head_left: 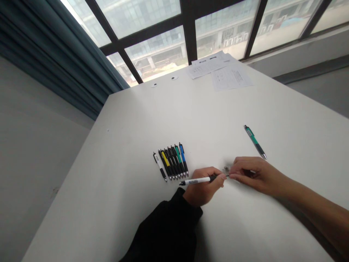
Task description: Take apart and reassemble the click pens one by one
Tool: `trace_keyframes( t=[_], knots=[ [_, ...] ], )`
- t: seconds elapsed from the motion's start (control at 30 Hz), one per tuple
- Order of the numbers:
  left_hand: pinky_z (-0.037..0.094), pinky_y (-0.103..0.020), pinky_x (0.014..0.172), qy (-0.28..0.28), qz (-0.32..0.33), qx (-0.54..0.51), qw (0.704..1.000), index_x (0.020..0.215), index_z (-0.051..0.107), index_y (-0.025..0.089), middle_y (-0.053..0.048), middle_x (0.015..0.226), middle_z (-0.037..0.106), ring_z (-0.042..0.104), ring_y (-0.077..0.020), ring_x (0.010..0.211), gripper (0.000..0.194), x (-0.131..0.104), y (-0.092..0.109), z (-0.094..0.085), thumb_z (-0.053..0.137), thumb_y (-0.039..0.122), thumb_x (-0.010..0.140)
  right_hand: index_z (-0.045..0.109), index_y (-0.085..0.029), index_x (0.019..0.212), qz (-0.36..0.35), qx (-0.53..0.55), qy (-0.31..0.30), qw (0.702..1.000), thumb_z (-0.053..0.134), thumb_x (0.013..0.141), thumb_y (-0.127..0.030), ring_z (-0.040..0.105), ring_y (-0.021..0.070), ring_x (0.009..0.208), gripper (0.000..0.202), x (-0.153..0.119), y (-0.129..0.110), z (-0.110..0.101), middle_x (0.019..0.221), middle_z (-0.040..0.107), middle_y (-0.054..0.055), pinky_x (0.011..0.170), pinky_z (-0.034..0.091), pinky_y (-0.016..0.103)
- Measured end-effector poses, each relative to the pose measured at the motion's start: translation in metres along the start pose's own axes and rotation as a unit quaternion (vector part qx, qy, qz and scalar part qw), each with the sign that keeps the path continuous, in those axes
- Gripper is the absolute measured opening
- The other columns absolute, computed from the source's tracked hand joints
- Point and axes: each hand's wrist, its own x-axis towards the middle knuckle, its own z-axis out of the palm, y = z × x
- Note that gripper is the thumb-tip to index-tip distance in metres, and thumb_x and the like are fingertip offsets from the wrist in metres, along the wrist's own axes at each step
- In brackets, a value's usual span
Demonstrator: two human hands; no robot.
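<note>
My left hand (204,189), in a black sleeve, is closed around a white pen (200,180) with a black grip. The pen lies nearly level, its clicker end to the left. A thin dark pen refill (227,176) sticks out of its right end, and the fingertips of my right hand (255,174) are pinched on it. Small silvery pieces (225,169) lie just behind the fingertips, too blurred to name. Left of my hands is a row of several pens (174,162), black, yellow, green and blue, with a white pen (160,166) at its left end.
A green pen (255,142) lies alone behind my right hand on the white table (136,116). Printed papers (229,72) are at the far edge by the window, near two small white pieces with dark spots (174,78). A blue curtain (62,51) hangs at left.
</note>
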Motion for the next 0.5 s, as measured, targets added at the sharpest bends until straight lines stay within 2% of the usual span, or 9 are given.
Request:
trace_keyframes(
  t=[0.17, 0.33, 0.5],
  knots=[
    [0.041, -0.023, 0.057, 0.028, -0.025, -0.034, 0.999, 0.079, 0.072, 0.015, -0.003, 0.066, 0.068, 0.053, -0.0116, 0.056, 0.026, 0.0000, -0.0013, 0.0010, 0.061, 0.036, 0.089, 0.062, -0.019, 0.078, 0.037, 0.016, -0.019, 0.999, 0.057, 0.097, -0.040, 0.043, 0.0119, 0.057, 0.028, -0.0020, 0.0054, -0.0046, 0.065, 0.049, -0.002, 0.050, 0.035, 0.024],
    [0.040, -0.023, 0.056, 0.006, -0.022, -0.022, 0.999, 0.081, 0.073, 0.015, -0.003, 0.067, 0.067, 0.053, -0.0112, 0.057, 0.028, 0.0004, 0.0004, 0.0009, 0.061, 0.038, 0.090, 0.068, -0.020, 0.091, 0.030, 0.034, -0.022, 0.999, 0.061, 0.095, -0.040, 0.045, 0.0118, 0.057, 0.022, -0.0015, 0.0044, -0.0022, 0.067, 0.053, -0.001, 0.051, 0.036, 0.024],
    [0.040, -0.023, 0.058, -0.001, -0.014, -0.017, 1.000, 0.080, 0.074, 0.014, -0.003, 0.068, 0.067, 0.053, -0.0115, 0.060, 0.028, 0.0002, 0.0021, 0.0000, 0.061, 0.037, 0.090, 0.066, -0.019, 0.083, 0.037, 0.036, -0.030, 0.998, 0.057, 0.097, -0.040, 0.044, 0.0119, 0.057, 0.027, -0.0017, 0.0054, -0.0021, 0.067, 0.052, -0.001, 0.051, 0.035, 0.025]
  ],
)
